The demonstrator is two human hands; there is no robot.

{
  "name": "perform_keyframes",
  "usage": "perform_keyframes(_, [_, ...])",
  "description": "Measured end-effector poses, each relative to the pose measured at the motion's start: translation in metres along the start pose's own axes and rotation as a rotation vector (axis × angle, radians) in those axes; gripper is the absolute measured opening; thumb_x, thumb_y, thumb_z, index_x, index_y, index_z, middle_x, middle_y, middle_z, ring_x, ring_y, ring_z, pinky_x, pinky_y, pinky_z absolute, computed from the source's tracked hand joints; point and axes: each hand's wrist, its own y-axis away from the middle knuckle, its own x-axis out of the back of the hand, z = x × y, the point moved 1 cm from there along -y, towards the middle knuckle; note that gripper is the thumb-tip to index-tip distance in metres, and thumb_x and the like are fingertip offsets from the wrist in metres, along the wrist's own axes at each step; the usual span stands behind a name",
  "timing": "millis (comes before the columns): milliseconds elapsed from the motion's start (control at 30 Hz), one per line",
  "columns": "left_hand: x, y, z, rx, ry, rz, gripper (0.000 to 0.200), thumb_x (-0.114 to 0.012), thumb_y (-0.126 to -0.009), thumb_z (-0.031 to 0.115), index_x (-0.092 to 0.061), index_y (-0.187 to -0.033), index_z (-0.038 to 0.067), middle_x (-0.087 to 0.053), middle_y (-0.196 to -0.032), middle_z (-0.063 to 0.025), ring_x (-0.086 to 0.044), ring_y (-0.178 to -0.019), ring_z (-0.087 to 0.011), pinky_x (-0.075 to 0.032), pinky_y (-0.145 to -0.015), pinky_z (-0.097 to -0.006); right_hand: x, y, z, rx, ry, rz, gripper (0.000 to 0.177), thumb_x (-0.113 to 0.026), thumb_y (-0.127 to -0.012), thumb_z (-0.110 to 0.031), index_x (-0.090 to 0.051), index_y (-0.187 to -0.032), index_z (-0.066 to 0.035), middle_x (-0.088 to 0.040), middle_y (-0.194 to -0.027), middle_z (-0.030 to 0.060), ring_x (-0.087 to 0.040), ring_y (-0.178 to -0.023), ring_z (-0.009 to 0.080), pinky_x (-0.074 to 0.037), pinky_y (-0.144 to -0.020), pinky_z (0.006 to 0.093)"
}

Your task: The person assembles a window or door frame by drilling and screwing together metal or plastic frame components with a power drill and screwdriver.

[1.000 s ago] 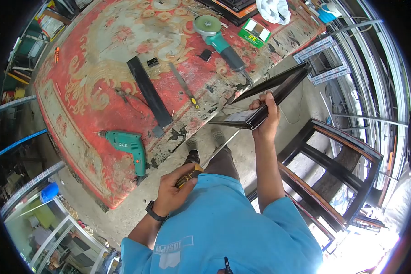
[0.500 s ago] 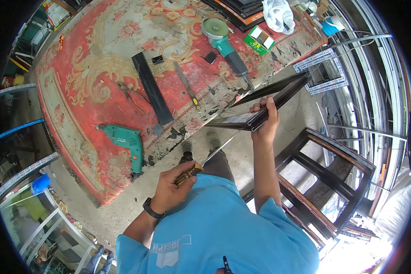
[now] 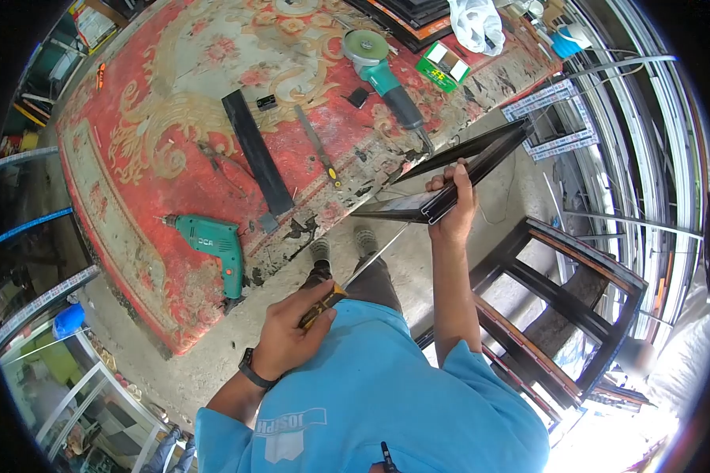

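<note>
In my left hand (image 3: 293, 325), fingers are wrapped around the yellow-and-black handle of a long screwdriver (image 3: 377, 258). Its shaft slants up to the right, and the tip is at the near corner of a dark metal frame (image 3: 481, 175). That frame is gripped at the corner by my right hand (image 3: 455, 206), thumb on top and fingers curled around the profile. The frame is tilted, close to the table edge. Whether the tip sits in a screw is too small to tell.
On the carpet-covered table (image 3: 166, 272) lie a green drill (image 3: 213, 244), an angle grinder (image 3: 384, 79), a file (image 3: 317, 146), a black strip (image 3: 256, 151), pliers (image 3: 227, 167) and a small green box (image 3: 443, 66). Another dark frame (image 3: 560, 299) and metal profiles (image 3: 647, 150) stand at right.
Both hands, the screwdriver and the frame appear shifted slightly left with the whole view. The hold of each hand is the same.
</note>
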Motion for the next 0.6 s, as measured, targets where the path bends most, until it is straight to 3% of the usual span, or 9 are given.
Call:
perform_keyframes(167, [0.006,-0.001,0.011,0.056,-0.026,-0.036,0.041,-0.075,-0.089,0.004,-0.068,-0.129,-0.002,-0.076,-0.108,-0.0209,-0.077,-0.094,-0.0282,-0.059,-0.082,-0.0334,0.001,0.0,0.0,0.003,-0.02,-0.002,0.041,-0.072,-0.097,-0.026,-0.055,-0.127,-0.003,-0.058,-0.091,0.0048,-0.059,-0.075,0.018,-0.05,-0.071,0.0343])
perform_keyframes(267, [0.004,-0.001,0.004,-0.07,-0.036,-0.004,0.043,-0.073,-0.09,0.003,-0.066,-0.132,-0.001,-0.075,-0.11,-0.0207,-0.076,-0.094,-0.0301,-0.06,-0.083,-0.0357,0.013,-0.004,0.004,0.005,0.046,0.039,0.032,-0.074,-0.096,-0.026,-0.064,-0.118,-0.005,-0.063,-0.095,0.0054,-0.061,-0.076,0.0165,-0.051,-0.073,0.0337])
perform_keyframes(333, [0.0,0.001,0.0,-0.196,-0.045,0.013,0.047,-0.069,-0.091,0.002,-0.064,-0.137,0.003,-0.074,-0.116,-0.019,-0.074,-0.101,-0.0327,-0.06,-0.086,-0.0401,0.059,-0.017,0.014,0.106,0.346,-0.069,0.03,-0.066,-0.101,-0.029,-0.068,-0.12,-0.007,-0.067,-0.1,0.0048,-0.064,-0.09,0.0175,-0.052,-0.082,0.0352])
perform_keyframes(400, [-0.004,0.008,-0.013,-0.138,-0.051,-0.023,0.046,-0.065,-0.092,0.005,-0.063,-0.138,0.008,-0.072,-0.123,-0.0158,-0.069,-0.107,-0.0375,-0.058,-0.09,-0.046,0.06,-0.027,0.012,-0.038,0.289,-0.071,0.023,-0.067,-0.1,-0.03,-0.069,-0.11,-0.011,-0.066,-0.097,0.0008,-0.061,-0.091,0.017,-0.049,-0.087,0.0357])
perform_keyframes(433, [0.001,0.006,-0.006,-0.205,0.027,0.038,0.043,-0.066,-0.092,0.006,-0.064,-0.135,0.006,-0.072,-0.118,-0.0182,-0.069,-0.102,-0.0396,-0.057,-0.088,-0.0472,0.06,-0.037,0.014,-0.122,0.153,-0.113,0.025,-0.066,-0.099,-0.033,-0.069,-0.108,-0.01,-0.065,-0.096,0.0014,-0.061,-0.091,0.0174,-0.049,-0.087,0.0361])
perform_keyframes(467, [0.001,0.007,-0.008,-0.181,0.056,0.074,0.041,-0.067,-0.09,0.008,-0.065,-0.131,0.004,-0.072,-0.11,-0.0202,-0.069,-0.098,-0.04,-0.056,-0.085,-0.0479,0.03,-0.024,0.011,-0.067,0.159,-0.086,0.028,-0.066,-0.098,-0.035,-0.069,-0.106,-0.009,-0.064,-0.094,0.0029,-0.06,-0.091,0.0178,-0.049,-0.086,0.0365])
perform_keyframes(500, [0.002,0.008,-0.006,-0.17,0.031,0.081,0.04,-0.067,-0.089,0.008,-0.066,-0.128,0.003,-0.071,-0.105,-0.0206,-0.068,-0.096,-0.0403,-0.055,-0.082,-0.0484,0.024,-0.027,0.011,-0.039,0.227,0.002,0.031,-0.064,-0.099,-0.037,-0.07,-0.106,-0.007,-0.064,-0.095,0.004,-0.06,-0.091,0.0191,-0.049,-0.085,0.0372])
perform_keyframes(567, [0.003,0.008,0.002,-0.174,-0.006,0.085,0.037,-0.067,-0.088,0.008,-0.067,-0.124,0.002,-0.071,-0.1,-0.021,-0.068,-0.093,-0.0407,-0.054,-0.079,-0.0489,0.013,-0.033,0.014,-0.105,0.155,0.082,0.039,-0.067,-0.098,-0.038,-0.071,-0.123,-0.009,-0.066,-0.115,0.0091,-0.063,-0.106,0.0251,-0.046,-0.103,0.0468])
perform_keyframes(600, [0.001,0.01,0.005,-0.176,-0.024,0.089,0.035,-0.067,-0.087,0.009,-0.067,-0.122,0.001,-0.07,-0.098,-0.0209,-0.068,-0.091,-0.0408,-0.054,-0.078,-0.0489,0.026,-0.041,0.023,0.058,0.23,-0.012,0.04,-0.069,-0.098,-0.032,-0.066,-0.13,-0.008,-0.066,-0.121,0.0123,-0.065,-0.107,0.0281,-0.05,-0.098,0.0477])
